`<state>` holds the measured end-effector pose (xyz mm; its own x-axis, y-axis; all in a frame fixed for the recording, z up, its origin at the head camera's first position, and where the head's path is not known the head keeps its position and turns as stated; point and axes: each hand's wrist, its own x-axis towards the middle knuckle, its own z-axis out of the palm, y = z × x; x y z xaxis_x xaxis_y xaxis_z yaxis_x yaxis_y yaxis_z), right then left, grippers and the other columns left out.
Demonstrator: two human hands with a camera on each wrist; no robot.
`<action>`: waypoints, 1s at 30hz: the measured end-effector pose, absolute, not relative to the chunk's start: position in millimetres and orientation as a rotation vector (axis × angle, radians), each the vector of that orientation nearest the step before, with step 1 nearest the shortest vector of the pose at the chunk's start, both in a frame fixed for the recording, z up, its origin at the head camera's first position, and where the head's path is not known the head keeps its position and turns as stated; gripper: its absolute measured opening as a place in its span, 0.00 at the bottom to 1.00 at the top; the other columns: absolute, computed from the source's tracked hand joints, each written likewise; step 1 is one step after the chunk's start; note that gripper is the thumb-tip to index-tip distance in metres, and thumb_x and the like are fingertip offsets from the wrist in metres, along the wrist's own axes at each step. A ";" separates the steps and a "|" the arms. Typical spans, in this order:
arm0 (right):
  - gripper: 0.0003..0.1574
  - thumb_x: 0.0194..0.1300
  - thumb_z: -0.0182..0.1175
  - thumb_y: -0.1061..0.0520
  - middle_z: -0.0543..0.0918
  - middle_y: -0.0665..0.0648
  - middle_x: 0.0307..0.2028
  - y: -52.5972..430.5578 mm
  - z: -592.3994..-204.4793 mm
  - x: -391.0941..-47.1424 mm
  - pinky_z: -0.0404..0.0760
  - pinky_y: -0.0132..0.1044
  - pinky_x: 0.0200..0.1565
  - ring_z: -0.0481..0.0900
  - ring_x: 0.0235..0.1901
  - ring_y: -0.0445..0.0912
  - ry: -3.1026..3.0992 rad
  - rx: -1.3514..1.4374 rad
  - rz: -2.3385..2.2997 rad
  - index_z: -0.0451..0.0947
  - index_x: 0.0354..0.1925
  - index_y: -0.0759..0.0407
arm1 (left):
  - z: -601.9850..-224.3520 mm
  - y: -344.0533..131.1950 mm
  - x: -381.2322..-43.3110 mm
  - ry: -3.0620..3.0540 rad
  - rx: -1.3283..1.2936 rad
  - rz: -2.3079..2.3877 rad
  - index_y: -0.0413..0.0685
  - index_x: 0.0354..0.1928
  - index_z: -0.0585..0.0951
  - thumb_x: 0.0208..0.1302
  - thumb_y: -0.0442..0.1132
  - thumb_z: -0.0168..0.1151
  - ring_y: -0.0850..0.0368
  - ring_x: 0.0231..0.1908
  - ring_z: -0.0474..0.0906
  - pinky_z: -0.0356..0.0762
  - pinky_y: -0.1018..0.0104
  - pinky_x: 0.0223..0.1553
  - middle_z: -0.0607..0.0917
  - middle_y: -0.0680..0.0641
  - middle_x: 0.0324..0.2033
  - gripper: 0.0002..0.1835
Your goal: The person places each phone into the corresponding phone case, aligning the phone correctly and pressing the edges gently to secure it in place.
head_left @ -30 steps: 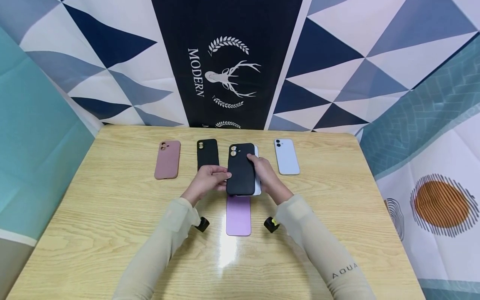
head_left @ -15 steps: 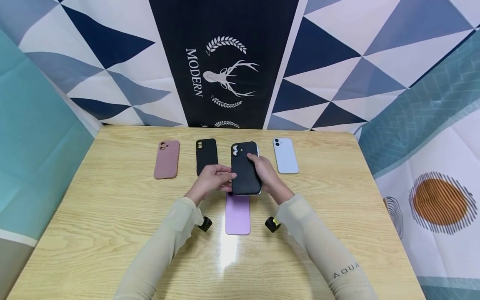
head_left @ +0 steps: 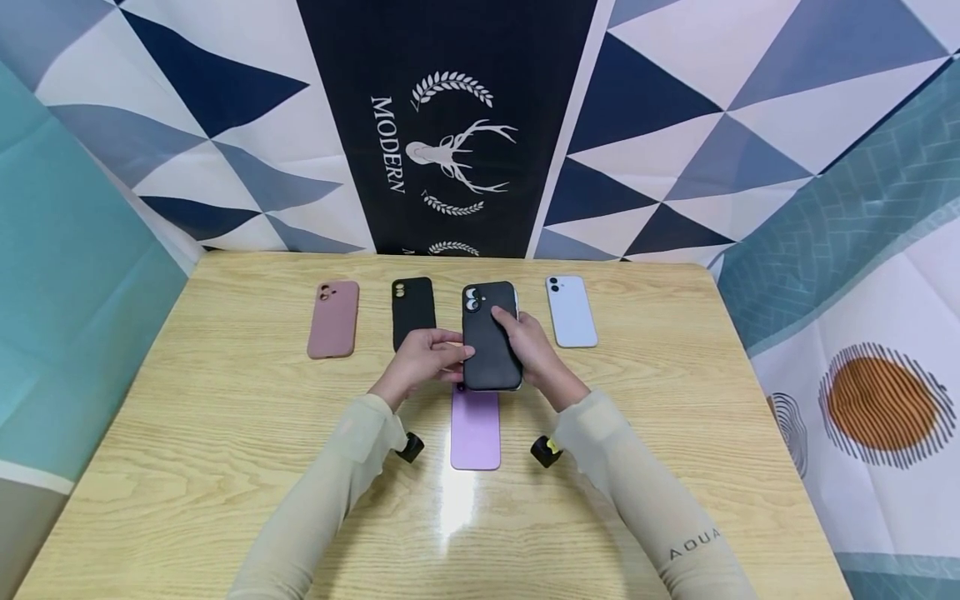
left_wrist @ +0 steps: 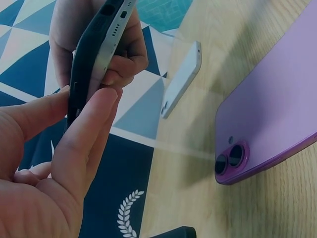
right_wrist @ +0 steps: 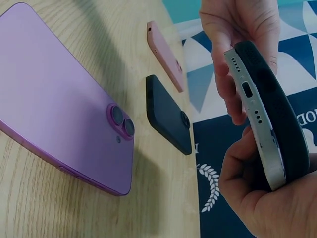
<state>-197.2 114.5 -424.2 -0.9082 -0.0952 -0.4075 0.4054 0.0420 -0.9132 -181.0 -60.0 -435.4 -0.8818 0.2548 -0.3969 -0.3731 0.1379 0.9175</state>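
Observation:
Both hands hold a black phone case (head_left: 491, 354) above the table, camera cutouts toward the far side. Behind it lies a white phone (right_wrist: 255, 119), its bottom edge with charging port showing in the wrist views. Along that edge, case and phone stand slightly apart; how far the phone is seated elsewhere is hidden. My left hand (head_left: 426, 358) pinches the left side between thumb and fingers. With the thumb on the case's back and fingers curled behind the phone, my right hand (head_left: 534, 354) grips the right side. Below them a purple phone (head_left: 475, 429) lies on the table.
On the wooden table (head_left: 247, 433) a pink phone case (head_left: 333, 319) and another black phone case (head_left: 412, 312) lie to the left. A pale blue-white phone (head_left: 572, 312) lies at the right. Patterned cloth (head_left: 247, 125) hangs behind the table.
The black case has shifted right over the white phone, which earlier stuck out on the right and now shows only a thin edge. My left hand moved slightly right with it.

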 end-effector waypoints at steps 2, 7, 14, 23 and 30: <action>0.28 0.71 0.47 0.43 0.76 0.50 0.26 114.4 -425.4 -197.4 0.78 0.28 0.25 0.77 0.22 0.38 1.986 0.321 -1.917 0.64 0.52 0.67 | -435.6 -60.1 -181.6 1.959 -0.103 1.783 0.33 0.55 0.74 0.60 0.35 0.63 0.59 0.27 0.83 0.85 0.63 0.35 0.84 0.34 0.44 0.22; 0.27 0.70 0.49 0.45 0.76 0.50 0.27 113.7 -427.2 -197.9 0.78 0.28 0.24 0.77 0.21 0.38 2.004 0.322 -1.915 0.63 0.52 0.67 | -435.6 -60.3 -181.8 1.959 -0.093 1.767 0.34 0.55 0.75 0.61 0.36 0.62 0.60 0.27 0.83 0.85 0.63 0.34 0.84 0.34 0.43 0.21; 0.27 0.72 0.46 0.47 0.77 0.50 0.29 111.6 -427.5 -198.5 0.78 0.28 0.27 0.78 0.24 0.37 1.955 0.305 -1.931 0.63 0.56 0.68 | -435.4 -62.3 -180.5 1.959 -0.116 1.759 0.34 0.54 0.75 0.61 0.36 0.62 0.61 0.26 0.82 0.84 0.65 0.33 0.85 0.36 0.41 0.20; 0.27 0.72 0.46 0.48 0.77 0.50 0.29 111.0 -427.4 -198.0 0.78 0.27 0.29 0.78 0.25 0.37 1.958 0.325 -1.923 0.64 0.56 0.68 | -436.6 -63.7 -179.2 1.962 -0.103 1.770 0.33 0.54 0.75 0.61 0.36 0.62 0.62 0.25 0.81 0.84 0.65 0.32 0.85 0.36 0.42 0.21; 0.27 0.71 0.48 0.48 0.76 0.50 0.29 111.7 -426.3 -198.3 0.76 0.27 0.30 0.77 0.26 0.38 1.974 0.322 -1.891 0.67 0.55 0.70 | -440.4 -66.2 -179.0 1.966 -0.082 1.768 0.33 0.54 0.75 0.61 0.36 0.62 0.61 0.26 0.82 0.84 0.65 0.33 0.84 0.35 0.44 0.21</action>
<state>-198.3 111.7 -426.3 -0.8988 -0.0992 -0.4269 0.4222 0.0653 -0.9041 -179.0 -66.2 -440.4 -0.8776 0.2749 -0.3928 -0.3615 0.1589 0.9187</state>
